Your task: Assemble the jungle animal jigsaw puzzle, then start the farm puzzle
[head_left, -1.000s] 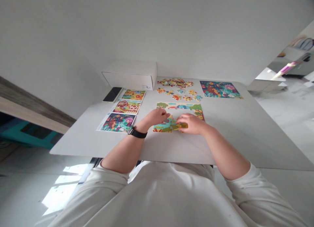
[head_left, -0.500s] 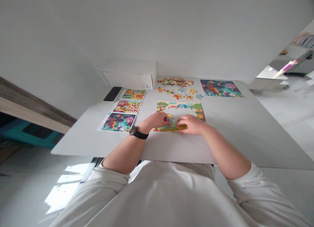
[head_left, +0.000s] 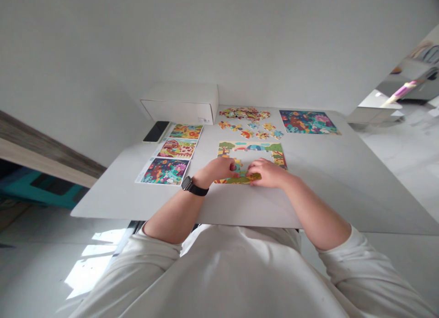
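A partly assembled jigsaw puzzle [head_left: 278, 148] lies near the table's front, its border of trees and grass around a bare middle. My left hand [head_left: 221, 169], with a black watch on the wrist, rests over its left side. Those fingers are curled closed and point down by a few joined pieces [head_left: 238, 163]; whatever they pinch is hidden. From the right, my right hand [head_left: 268, 172] reaches over the lower border. Its thumb and fingers close around a yellow-green puzzle piece [head_left: 255, 176], partly covered by the hand.
Behind the puzzle lie several loose pieces [head_left: 262, 135] and a heap of pieces [head_left: 244, 113]. A picture sheet [head_left: 308, 122] is at the right. At the left are a sheet of three pictures [head_left: 165, 171], a phone [head_left: 157, 132] and a white box [head_left: 180, 110].
Both hands stay at the same places on the puzzle. My right fingers have shifted very slightly; the whole view has moved a little.
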The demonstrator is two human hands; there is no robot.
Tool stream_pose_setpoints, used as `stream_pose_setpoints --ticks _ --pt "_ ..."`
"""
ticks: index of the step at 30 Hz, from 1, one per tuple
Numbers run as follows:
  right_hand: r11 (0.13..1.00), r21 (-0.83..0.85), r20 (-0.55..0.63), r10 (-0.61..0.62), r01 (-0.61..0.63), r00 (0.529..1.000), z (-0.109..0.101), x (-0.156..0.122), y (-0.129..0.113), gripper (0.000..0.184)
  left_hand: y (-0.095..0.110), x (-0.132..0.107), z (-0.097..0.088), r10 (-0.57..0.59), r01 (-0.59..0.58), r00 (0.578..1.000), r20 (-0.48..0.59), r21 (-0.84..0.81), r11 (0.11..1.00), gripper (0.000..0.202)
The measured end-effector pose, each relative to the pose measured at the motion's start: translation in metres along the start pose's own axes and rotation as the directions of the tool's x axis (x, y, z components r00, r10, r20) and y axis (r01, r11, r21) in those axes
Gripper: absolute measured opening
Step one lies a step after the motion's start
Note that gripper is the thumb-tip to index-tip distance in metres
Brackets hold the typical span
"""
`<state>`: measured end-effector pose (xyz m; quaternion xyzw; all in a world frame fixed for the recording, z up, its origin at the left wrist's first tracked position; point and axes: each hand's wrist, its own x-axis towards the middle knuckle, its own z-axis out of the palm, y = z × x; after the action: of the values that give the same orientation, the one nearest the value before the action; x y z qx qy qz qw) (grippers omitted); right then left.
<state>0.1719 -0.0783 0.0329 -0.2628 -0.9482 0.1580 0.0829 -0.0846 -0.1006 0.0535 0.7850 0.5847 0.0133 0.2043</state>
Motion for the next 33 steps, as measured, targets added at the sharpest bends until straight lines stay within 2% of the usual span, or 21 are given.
stream_pose_setpoints --ticks 15,28,33 --pt "0.996 0.016 0.005 0.082 -0.082 0.997 0.0 0.002 -0.005 0.029 -0.013 0.006 0.007 -0.005 0.005 1.0 -0.007 -0.008 1.0 0.032" --pt "0.977 -0.028 0.043 0.21 -0.209 0.977 -0.003 0.002 -0.02 0.028 -0.008 0.003 0.004 0.002 -0.002 1.0 0.011 -0.012 1.0 0.033" --pt "0.967 -0.135 0.06 0.226 -0.217 0.972 -0.006 0.003 -0.032 0.025 -0.004 0.003 0.004 0.01 -0.01 1.0 0.003 0.004 1.0 0.032"
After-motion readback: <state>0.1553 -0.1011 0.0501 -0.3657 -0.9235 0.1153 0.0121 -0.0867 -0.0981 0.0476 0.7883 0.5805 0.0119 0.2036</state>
